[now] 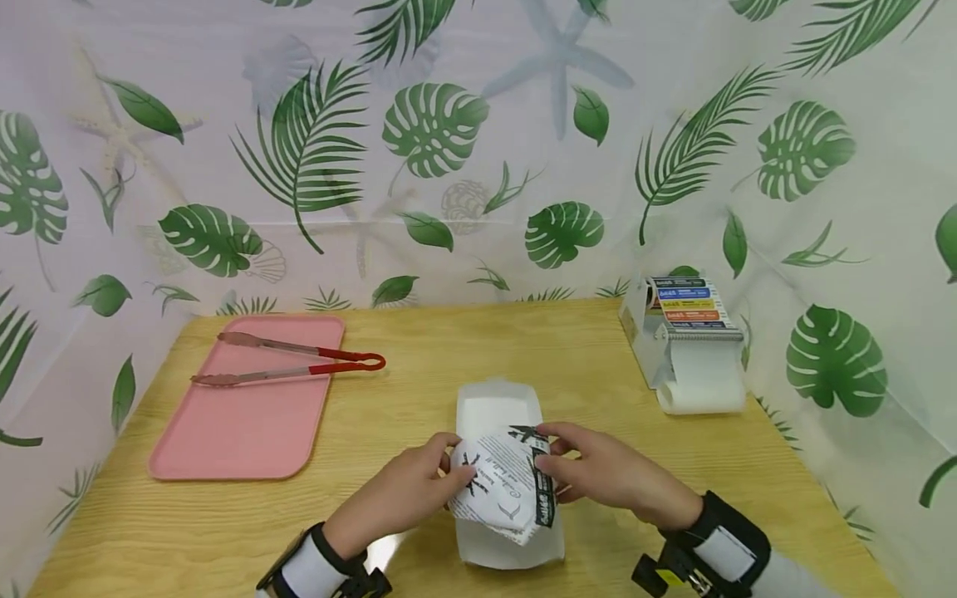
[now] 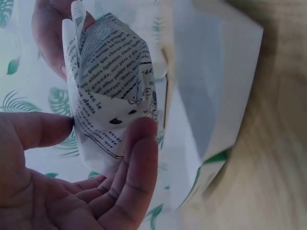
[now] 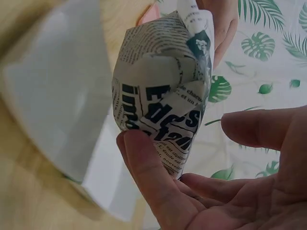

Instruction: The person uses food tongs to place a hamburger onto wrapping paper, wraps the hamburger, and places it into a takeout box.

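A parcel folded in white, newsprint-patterned paper (image 1: 499,486) is held between both hands, over an open white box (image 1: 508,548). My left hand (image 1: 414,486) grips its left side, thumb near the top face and fingers beneath, as the left wrist view also shows. On the opposite side my right hand (image 1: 609,469) holds the parcel, its thumb at the upper face and other fingers around the edge and below. Folded paper layers (image 2: 79,48) stand up along one edge. Whatever is inside the paper is hidden.
At the left lies a pink tray (image 1: 232,440) with red-handled metal tongs (image 1: 299,365) across it, their handle past the tray's right edge. A label dispenser (image 1: 688,340) with a white roll stands at the back right. A leaf-patterned sheet (image 1: 449,208) hangs behind the wooden table (image 1: 404,399).
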A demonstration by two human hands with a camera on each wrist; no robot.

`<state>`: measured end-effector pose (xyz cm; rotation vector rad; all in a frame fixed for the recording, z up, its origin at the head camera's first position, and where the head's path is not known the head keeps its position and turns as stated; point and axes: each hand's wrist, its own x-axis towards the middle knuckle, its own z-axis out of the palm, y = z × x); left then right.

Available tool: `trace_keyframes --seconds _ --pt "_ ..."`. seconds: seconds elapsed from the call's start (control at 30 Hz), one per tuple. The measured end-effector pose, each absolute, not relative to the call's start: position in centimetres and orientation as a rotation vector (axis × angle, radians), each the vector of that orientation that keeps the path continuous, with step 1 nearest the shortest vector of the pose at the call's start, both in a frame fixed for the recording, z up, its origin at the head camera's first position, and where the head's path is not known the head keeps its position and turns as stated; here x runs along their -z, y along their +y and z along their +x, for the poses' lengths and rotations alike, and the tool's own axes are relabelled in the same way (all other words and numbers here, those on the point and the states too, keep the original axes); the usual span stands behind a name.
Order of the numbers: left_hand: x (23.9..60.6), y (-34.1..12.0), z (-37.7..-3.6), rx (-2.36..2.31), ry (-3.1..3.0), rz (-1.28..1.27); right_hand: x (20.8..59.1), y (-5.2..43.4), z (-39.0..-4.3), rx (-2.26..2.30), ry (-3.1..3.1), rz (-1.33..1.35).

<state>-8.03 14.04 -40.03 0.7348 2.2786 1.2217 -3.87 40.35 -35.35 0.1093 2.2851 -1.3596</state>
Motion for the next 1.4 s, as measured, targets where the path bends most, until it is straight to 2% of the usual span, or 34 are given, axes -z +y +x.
trace_keyframes --seconds 0.53,0.87,1.13,1.4 --pt "42.8 15.2 -6.7 -1.132 2.256 0.736 39.6 41.2 -2.4 1.310 2.328 0.013" --pt "43.0 14.4 -6.1 -0.904 2.571 0.874 39.7 42.6 -2.0 0.954 2.637 -0.367" --pt "43.6 14.3 -5.2 -0.673 2.737 1.116 39.6 44.2 -3.5 0.690 2.557 -0.544" --pt "44.4 15.2 -4.8 -0.450 2.869 1.188 40.3 44.2 -4.3 0.622 2.462 -0.562"
